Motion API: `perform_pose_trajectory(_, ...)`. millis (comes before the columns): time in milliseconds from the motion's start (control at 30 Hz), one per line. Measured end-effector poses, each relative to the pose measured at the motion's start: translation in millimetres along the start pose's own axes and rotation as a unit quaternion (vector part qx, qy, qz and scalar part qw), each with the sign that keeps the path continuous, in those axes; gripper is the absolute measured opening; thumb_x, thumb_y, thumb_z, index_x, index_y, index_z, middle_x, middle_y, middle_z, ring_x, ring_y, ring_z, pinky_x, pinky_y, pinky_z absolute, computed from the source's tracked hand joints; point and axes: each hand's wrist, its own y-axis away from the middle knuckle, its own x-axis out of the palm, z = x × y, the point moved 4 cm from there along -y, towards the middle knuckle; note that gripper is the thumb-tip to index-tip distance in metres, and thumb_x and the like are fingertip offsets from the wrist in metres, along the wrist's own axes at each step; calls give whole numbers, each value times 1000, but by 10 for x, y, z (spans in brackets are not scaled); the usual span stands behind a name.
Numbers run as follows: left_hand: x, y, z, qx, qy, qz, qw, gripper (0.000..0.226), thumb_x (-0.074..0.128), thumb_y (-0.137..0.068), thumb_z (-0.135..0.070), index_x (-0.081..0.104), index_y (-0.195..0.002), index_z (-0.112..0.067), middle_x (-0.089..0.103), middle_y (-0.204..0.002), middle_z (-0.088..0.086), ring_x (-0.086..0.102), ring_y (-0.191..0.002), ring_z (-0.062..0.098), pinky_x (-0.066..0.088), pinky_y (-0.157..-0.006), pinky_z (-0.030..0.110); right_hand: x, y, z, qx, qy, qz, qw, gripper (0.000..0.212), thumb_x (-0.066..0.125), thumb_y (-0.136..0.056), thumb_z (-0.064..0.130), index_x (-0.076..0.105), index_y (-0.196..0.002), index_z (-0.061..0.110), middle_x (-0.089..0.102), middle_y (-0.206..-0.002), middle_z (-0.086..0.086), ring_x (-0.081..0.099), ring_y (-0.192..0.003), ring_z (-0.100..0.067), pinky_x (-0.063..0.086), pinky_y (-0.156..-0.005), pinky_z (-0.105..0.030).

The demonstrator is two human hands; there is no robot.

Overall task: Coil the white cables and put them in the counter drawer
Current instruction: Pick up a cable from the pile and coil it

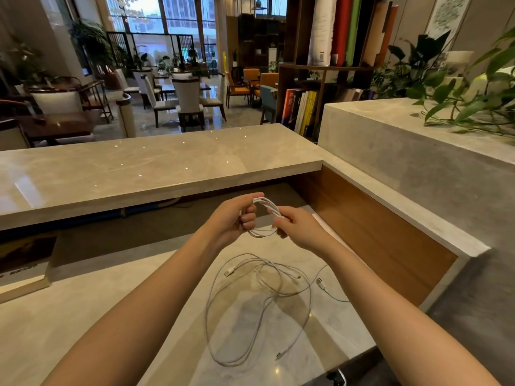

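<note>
Both hands hold one coiled white cable (pixel 264 207) in the air above the lower counter (pixel 83 316). My left hand (pixel 237 218) pinches the top left of the coil. On the coil's right side my right hand (pixel 298 228) is closed around the strands. Below them, more white cables (pixel 259 299) lie loose and tangled on the counter, with several plugs showing, one being (pixel 321 283). No drawer is in view.
A raised marble ledge (pixel 139 168) runs across behind the hands. A wood-panelled side wall (pixel 376 238) and a grey concrete block (pixel 418 168) with a plant (pixel 459 104) close off the right. A book (pixel 22 263) stands at the left. The counter's front edge lies at bottom right.
</note>
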Motion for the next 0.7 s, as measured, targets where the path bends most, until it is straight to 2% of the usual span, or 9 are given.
perform_pose_trajectory(67, -76, 34, 21, -17, 33, -7, 999, 16, 51, -93, -11, 63, -101, -5, 42, -54, -4, 30, -40, 4, 25, -36, 14, 83, 28, 25, 15, -111, 40, 993, 20, 45, -96, 16, 64, -102, 15, 66, -84, -9, 59, -72, -14, 50, -70, -26)
perform_pose_trajectory(167, -196, 90, 41, -28, 72, -22, 997, 10, 54, -91, -10, 61, -84, -6, 42, -56, -2, 26, -38, 3, 21, -35, 14, 208, 13, 18, 31, -218, 105, 970, 23, 46, -97, 22, 63, -110, 30, 69, -105, -8, 63, -83, -15, 52, -80, -30)
perform_pose_trajectory(267, -327, 137, 33, -5, 28, -43, 999, 14, 54, -91, -9, 56, -76, -9, 37, -53, -3, 26, -36, 3, 21, -33, 14, 320, -48, 23, 32, -173, 113, 978, 29, 44, -98, 28, 60, -122, 26, 70, -102, 5, 62, -89, -10, 50, -79, -25)
perform_pose_trajectory(367, -425, 198, 18, 7, -28, -38, 999, 17, 52, -92, -12, 54, -74, -12, 32, -48, -6, 24, -37, 4, 20, -34, 15, 439, -138, 121, 38, -167, 86, 981, 34, 41, -98, 34, 65, -112, 16, 73, -96, 0, 61, -83, -11, 49, -69, -20)
perform_pose_trajectory(467, -541, 251, 35, 1, -33, -27, 999, 20, 51, -93, -13, 54, -73, -14, 28, -47, -6, 21, -36, 4, 17, -34, 16, 552, -223, 189, 56, -198, 84, 975, 33, 44, -98, 27, 69, -104, 6, 70, -79, -4, 60, -67, -9, 51, -57, -15)
perform_pose_trajectory(533, -651, 288, 49, -2, -30, -32, 999, 17, 51, -93, -14, 54, -76, -14, 27, -49, -5, 20, -36, 5, 16, -35, 17, 661, -251, 190, 68, -228, 106, 965, 30, 48, -97, 24, 71, -100, 6, 68, -77, -5, 60, -64, -9, 51, -56, -15)
perform_pose_trajectory(633, -864, 354, 87, -5, -54, -55, 997, 6, 52, -93, -15, 56, -92, -11, 32, -55, -1, 26, -41, 7, 21, -39, 18, 868, -261, 155, 103, -266, 138, 948, 26, 51, -95, 25, 72, -94, 10, 66, -73, -4, 59, -63, -10, 50, -57, -18)
perform_pose_trajectory(700, -1016, 408, 127, -12, -103, -79, 991, 15, 52, -93, -15, 58, -105, -8, 43, -64, 2, 39, -50, 9, 33, -47, 21, 1018, -277, 111, 127, -266, 134, 946, 26, 51, -95, 26, 72, -90, 11, 65, -70, -3, 57, -62, -11, 50, -59, -20)
